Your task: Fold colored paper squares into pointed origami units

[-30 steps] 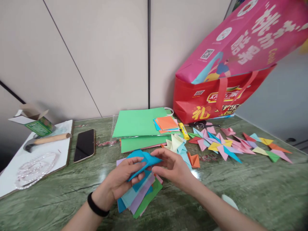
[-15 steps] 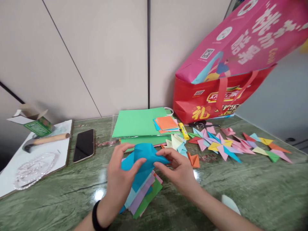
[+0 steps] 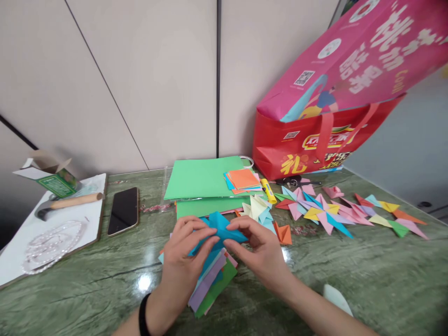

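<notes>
A partly folded blue paper [image 3: 217, 225] is held up between both hands near the middle of the view. My left hand [image 3: 189, 254] pinches its left side between thumb and fingers, and the wrist wears a black band. On the right, my right hand [image 3: 261, 247] grips the pointed end with thumb and forefinger. Beneath the hands lies a fanned stack of coloured paper sheets [image 3: 214, 284], with purple, green and blue showing. The stack's left part is hidden by my left hand.
Green paper packs [image 3: 206, 179] carry small orange squares [image 3: 244, 179]. Folded paper pieces [image 3: 324, 212] spread rightward beside a yellow glue stick [image 3: 268, 191]. Red bag [image 3: 280, 151] stands behind. Phone [image 3: 123, 211], hammer-like tool [image 3: 73, 201], beads [image 3: 52, 245] and open box [image 3: 58, 183] are left.
My left hand has shifted slightly right, its fingers now closed over the blue paper. The paper's raised left flap has been folded down, making the shape narrower.
</notes>
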Available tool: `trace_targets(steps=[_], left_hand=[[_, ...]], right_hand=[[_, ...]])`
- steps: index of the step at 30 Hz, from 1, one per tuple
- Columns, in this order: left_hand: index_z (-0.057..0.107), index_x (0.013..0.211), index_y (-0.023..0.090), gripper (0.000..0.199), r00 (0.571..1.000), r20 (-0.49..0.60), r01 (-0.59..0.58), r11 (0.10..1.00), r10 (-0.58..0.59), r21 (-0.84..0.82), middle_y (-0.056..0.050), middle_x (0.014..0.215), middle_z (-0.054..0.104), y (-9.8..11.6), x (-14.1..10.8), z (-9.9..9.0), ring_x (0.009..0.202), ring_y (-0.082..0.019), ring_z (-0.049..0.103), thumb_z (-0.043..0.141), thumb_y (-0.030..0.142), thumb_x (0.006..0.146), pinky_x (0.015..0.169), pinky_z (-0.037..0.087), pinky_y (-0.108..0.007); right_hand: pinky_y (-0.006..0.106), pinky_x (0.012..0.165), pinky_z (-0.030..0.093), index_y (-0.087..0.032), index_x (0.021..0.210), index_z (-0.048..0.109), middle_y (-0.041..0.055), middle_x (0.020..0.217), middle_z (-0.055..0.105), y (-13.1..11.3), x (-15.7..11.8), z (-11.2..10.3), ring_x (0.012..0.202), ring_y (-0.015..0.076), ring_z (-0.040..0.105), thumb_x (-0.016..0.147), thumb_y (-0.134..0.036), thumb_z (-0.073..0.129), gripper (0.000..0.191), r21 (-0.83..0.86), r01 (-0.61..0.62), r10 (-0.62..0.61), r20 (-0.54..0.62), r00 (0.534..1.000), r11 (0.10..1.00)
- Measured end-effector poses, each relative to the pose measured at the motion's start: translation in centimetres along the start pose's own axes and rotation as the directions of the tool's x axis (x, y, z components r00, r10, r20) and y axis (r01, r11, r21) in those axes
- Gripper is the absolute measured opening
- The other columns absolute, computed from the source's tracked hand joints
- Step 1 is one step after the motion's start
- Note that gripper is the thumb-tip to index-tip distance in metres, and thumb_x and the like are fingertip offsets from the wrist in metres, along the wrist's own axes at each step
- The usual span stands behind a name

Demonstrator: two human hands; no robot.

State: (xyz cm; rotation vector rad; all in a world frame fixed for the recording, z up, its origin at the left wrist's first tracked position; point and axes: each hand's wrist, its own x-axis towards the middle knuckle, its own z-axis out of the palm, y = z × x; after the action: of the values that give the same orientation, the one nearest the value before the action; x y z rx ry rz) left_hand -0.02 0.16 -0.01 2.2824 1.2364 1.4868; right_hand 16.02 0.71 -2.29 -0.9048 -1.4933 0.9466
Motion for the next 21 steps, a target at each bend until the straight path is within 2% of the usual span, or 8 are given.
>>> trace_targets(steps=[7, 14, 21], left_hand=[[0.065, 0.076, 0.020, 0.007, 0.998, 0.020, 0.059, 0.997, -0.058, -0.044, -0.002, 0.069, 0.065, 0.35, 0.00, -0.08, 0.075, -0.019, 0.054, 0.064, 0.013, 0.074, 0.068, 0.046, -0.034], [0.063, 0.076, 0.019, 0.005, 0.992, 0.061, 0.110, 0.992, -0.106, -0.056, -0.002, 0.071, 0.065, 0.33, -0.10, 0.01, 0.076, -0.019, 0.055, 0.063, 0.015, 0.075, 0.071, 0.046, -0.034], [0.063, 0.077, 0.020, 0.005, 0.991, 0.064, 0.122, 0.991, -0.118, -0.059, -0.002, 0.071, 0.065, 0.17, -0.18, 0.08, 0.077, -0.019, 0.056, 0.063, 0.016, 0.075, 0.071, 0.046, -0.034]], right_hand=[[0.026, 0.063, 0.048, -0.021, 0.083, 0.060, 0.0025, 0.084, 0.062, 0.11, -0.03, -0.09, 0.077, 0.0162, 0.059, 0.072, -0.014, 0.063, 0.014, -0.039, 0.031, -0.031, 0.008, 1.000, 0.999], [0.025, 0.065, 0.050, -0.023, 0.092, 0.064, 0.0016, 0.087, 0.067, -0.29, -0.05, -0.29, 0.078, 0.0151, 0.061, 0.073, -0.013, 0.064, 0.022, -0.119, 0.059, -0.055, 0.030, 0.998, 0.991], [0.026, 0.068, 0.050, -0.022, 0.089, 0.065, 0.0011, 0.083, 0.067, -0.30, 0.13, -0.19, 0.077, 0.0142, 0.061, 0.072, -0.011, 0.065, 0.020, -0.110, 0.128, -0.125, 0.027, 0.992, 0.986]])
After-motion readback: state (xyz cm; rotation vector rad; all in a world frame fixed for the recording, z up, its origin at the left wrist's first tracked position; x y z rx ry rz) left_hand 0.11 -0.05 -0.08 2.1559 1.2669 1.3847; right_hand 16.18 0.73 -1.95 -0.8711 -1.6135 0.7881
